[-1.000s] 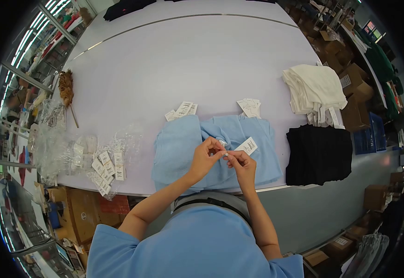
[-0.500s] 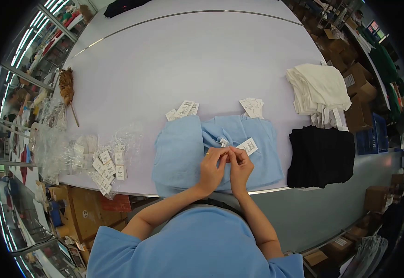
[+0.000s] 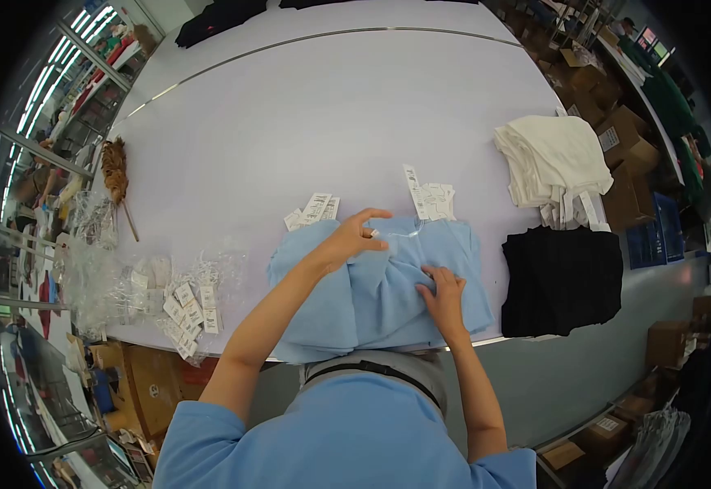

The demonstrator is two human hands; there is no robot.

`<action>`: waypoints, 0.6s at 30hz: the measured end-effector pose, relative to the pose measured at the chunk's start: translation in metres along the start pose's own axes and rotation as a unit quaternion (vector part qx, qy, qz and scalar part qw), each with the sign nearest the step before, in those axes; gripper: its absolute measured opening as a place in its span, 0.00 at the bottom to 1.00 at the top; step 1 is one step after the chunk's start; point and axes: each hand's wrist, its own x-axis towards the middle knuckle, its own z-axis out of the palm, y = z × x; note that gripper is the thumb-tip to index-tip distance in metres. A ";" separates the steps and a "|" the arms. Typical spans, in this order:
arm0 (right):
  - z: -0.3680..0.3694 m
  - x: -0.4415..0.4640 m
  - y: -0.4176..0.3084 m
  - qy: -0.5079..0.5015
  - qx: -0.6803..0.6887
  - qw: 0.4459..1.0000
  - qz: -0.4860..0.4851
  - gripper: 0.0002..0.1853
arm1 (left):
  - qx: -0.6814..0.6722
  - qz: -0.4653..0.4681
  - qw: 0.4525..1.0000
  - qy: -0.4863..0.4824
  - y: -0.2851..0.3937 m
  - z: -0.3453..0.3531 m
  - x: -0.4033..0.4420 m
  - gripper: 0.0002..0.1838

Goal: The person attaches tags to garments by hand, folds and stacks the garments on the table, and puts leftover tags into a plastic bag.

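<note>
A pale blue garment [image 3: 315,306] lies bunched on the table in front of me. Over its upper middle is my left hand [image 3: 351,242], thumb and fingers apart, with a small white label [image 3: 374,234] near the fingertips. My right hand [image 3: 445,295] rests on the cloth at the right, thumb apart from the bent fingers; its fingertips partly blend into the folds. A long white hang tag [image 3: 413,191] stands out past the garment's far edge, a thin white string [image 3: 404,235] below it. Beside it are more white tags [image 3: 438,201]; another group of tags [image 3: 316,208] sticks out farther left.
At the right lie a stack of white garments [image 3: 555,159] and a black folded stack [image 3: 562,281]. Loose tags [image 3: 188,306] and clear plastic bags [image 3: 90,261] cover the left side, below a brown feather duster [image 3: 115,171]. Dark garments [image 3: 221,20] lie at the far edge.
My hands were together over the garment's middle and have separated, left hand up and left, right hand right. The tag near them now lies at the far edge.
</note>
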 end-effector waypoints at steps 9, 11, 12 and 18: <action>-0.044 -0.062 0.015 0.079 0.283 0.917 0.268 0.06 | 0.349 0.246 0.890 0.161 -0.046 0.009 0.034 0.22; -0.036 -0.051 0.003 0.100 0.447 0.847 0.271 0.08 | 0.326 0.251 0.887 0.210 -0.017 0.011 -0.027 0.19; -0.028 -0.041 -0.007 0.102 0.526 0.799 0.272 0.09 | 0.229 0.216 0.909 0.273 -0.013 0.004 -0.064 0.14; 0.037 0.012 -0.175 -0.048 0.500 0.863 0.049 0.11 | -0.139 -0.173 0.891 0.396 -0.097 -0.033 -0.268 0.15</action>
